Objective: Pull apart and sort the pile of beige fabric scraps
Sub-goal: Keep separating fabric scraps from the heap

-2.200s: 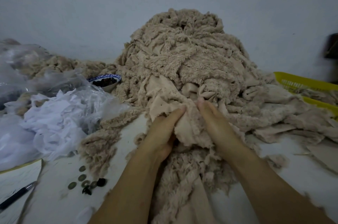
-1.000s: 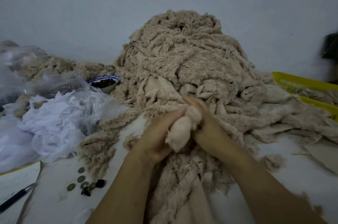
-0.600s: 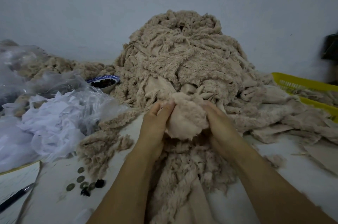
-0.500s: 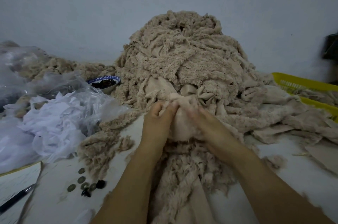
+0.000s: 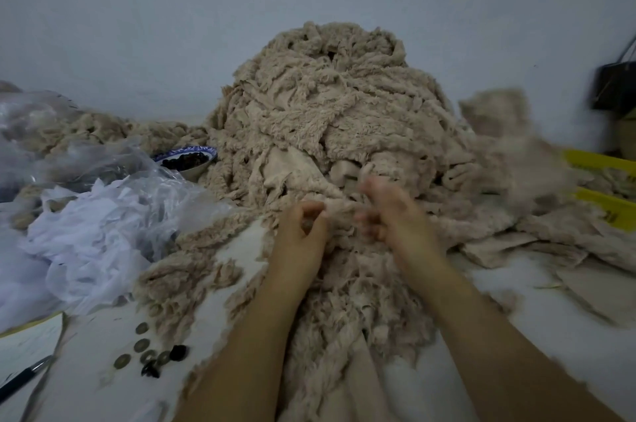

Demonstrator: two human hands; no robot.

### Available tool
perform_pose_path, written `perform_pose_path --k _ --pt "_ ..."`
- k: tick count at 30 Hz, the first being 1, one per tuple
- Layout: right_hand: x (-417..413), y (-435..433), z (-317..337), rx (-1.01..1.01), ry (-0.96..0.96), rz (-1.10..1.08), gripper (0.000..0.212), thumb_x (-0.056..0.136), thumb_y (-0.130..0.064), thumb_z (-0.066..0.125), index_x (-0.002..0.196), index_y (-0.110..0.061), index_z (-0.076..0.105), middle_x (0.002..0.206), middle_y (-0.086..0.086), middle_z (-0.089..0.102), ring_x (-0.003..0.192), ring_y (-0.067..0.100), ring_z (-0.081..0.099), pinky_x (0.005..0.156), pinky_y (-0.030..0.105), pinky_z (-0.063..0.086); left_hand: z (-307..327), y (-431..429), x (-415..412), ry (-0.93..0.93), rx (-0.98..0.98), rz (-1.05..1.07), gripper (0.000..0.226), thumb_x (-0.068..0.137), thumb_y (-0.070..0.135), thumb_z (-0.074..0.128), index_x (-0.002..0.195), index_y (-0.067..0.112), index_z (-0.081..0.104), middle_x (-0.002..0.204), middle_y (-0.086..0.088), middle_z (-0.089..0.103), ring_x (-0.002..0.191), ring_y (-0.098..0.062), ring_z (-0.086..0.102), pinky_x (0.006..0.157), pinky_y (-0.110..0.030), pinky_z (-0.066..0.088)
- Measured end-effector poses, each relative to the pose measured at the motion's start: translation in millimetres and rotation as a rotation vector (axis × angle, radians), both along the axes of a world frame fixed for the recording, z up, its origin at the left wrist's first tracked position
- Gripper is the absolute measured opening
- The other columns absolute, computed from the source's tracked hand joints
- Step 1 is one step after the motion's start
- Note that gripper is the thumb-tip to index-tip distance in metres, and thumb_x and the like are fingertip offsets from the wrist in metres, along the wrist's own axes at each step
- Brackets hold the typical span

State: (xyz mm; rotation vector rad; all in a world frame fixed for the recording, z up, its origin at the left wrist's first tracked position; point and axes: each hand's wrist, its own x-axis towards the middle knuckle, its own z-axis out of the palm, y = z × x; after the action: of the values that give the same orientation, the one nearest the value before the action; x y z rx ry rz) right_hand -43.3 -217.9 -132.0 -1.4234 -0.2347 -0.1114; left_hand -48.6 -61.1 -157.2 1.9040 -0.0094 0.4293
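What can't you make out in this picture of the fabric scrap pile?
All in the head view:
Right hand: motion-blurred, so its grip on the pile is unclear.
Beige scrap at right: smeared by motion, shape lost.
Bowl: dark contents too small to identify.
Yellow basket: cut by the right edge, partly covered by scraps.
Pen: cut by the left edge.

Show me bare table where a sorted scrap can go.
Bare white table right of the right forearm, before the flat beige offcuts. Smaller patch between round metal buttons and black pen. Crowded: tall beige scrap pile, crumpled white plastic bags.
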Motion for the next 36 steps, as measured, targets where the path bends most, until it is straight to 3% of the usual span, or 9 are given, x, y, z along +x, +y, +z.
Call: perform_pose_path --k 3,6,10,12,16,19,24,31,36 --pt "5 14 -19 -0.751 -0.202 -0.141 0.048 0.092 -0.051 0.06 0.137 -0.035 0.052 0.137 -0.012 0.045 0.111 0.002 0.053 0.086 0.011 0.042 -5 -1 3 0.05 0.044 0.023 0.006 0.1 0.033 0.053 0.106 0.036 0.052 0.11 0.013 0.055 0.095 0.002 0.056 0.076 -0.021 0.048" --pt "10 17 -26 -0.999 -0.122 -0.161 0.051 0.097 -0.041 0.057 0.144 -0.023 0.044 0.139 0.002 0.042 0.121 0.02 0.052 0.094 0.032 0.046 -6 0 2 0.163 0.007 0.06 0.013 0.101 0.037 0.05 0.092 0.031 0.058 0.093 0.006 0.065 0.082 -0.01 0.064 0.069 -0.032 0.054" --pt "8 15 -22 -0.793 -0.318 -0.216 0.016 0.101 -0.03 0.052 0.103 -0.019 0.065 0.097 -0.005 0.057 0.088 0.013 0.057 0.075 0.032 0.049 0 -3 -3 0.252 -0.061 -0.003 0.04 0.097 0.06 0.046 0.089 0.03 0.072 0.085 0.01 0.074 0.074 -0.004 0.069 0.067 -0.024 0.051" --pt "2 18 -17 -0.719 -0.419 -0.156 0.013 0.101 -0.029 0.053 0.093 -0.024 0.062 0.088 -0.01 0.057 0.078 0.004 0.054 0.067 0.023 0.044 6 -3 -5 0.29 -0.272 -0.075 0.043 0.094 0.063 0.049 0.096 0.029 0.076 0.094 0.008 0.077 0.08 -0.001 0.071 0.071 -0.022 0.052" --pt "-11 31 -16 -0.726 -0.412 0.129 0.015 0.1 -0.038 0.054 0.088 -0.038 0.062 0.084 -0.015 0.065 0.077 0.0 0.058 0.064 0.016 0.045 16 7 -8 0.42 -0.883 -0.223 0.054 0.084 0.052 0.068 0.115 0.008 0.071 0.107 -0.014 0.076 0.095 -0.023 0.075 0.068 -0.03 0.06" --pt "-13 28 -14 -0.747 -0.362 0.169 0.027 0.101 -0.042 0.049 0.076 -0.045 0.058 0.072 -0.023 0.061 0.065 -0.002 0.055 0.058 0.018 0.04 15 9 -6 0.414 -1.118 -0.243 0.044 0.098 0.035 0.059 0.129 0.005 0.063 0.116 -0.017 0.072 0.102 -0.029 0.073 0.071 -0.035 0.061" --pt "-9 20 -14 -0.689 -0.276 0.016 0.043 0.104 -0.039 0.041 0.064 -0.025 0.041 0.059 -0.009 0.042 0.053 0.005 0.038 0.057 0.033 0.036 11 2 1 0.153 -0.883 0.07 0.04 0.103 0.031 0.053 0.138 0.013 0.056 0.132 -0.011 0.066 0.116 -0.024 0.066 0.098 -0.042 0.055" --pt "-12 19 -12 -0.792 -0.247 0.018 0.051 0.095 -0.062 0.032 0.057 -0.031 0.042 0.059 -0.011 0.053 0.057 0.004 0.049 0.057 0.024 0.037 22 11 -9 0.151 -1.389 -0.318 0.041 0.106 0.031 0.04 0.132 0.005 0.059 0.126 -0.017 0.068 0.115 -0.031 0.067 0.086 -0.043 0.056" --pt "-2 16 -13 -0.755 -0.274 -0.124 0.052 0.103 -0.037 0.047 0.053 -0.031 0.037 0.051 -0.009 0.041 0.048 0.007 0.038 0.052 0.034 0.033 32 3 -15 0.172 -1.162 -0.343 0.044 0.106 0.035 0.042 0.114 0.002 0.069 0.11 -0.019 0.074 0.096 -0.028 0.074 0.075 -0.039 0.058"
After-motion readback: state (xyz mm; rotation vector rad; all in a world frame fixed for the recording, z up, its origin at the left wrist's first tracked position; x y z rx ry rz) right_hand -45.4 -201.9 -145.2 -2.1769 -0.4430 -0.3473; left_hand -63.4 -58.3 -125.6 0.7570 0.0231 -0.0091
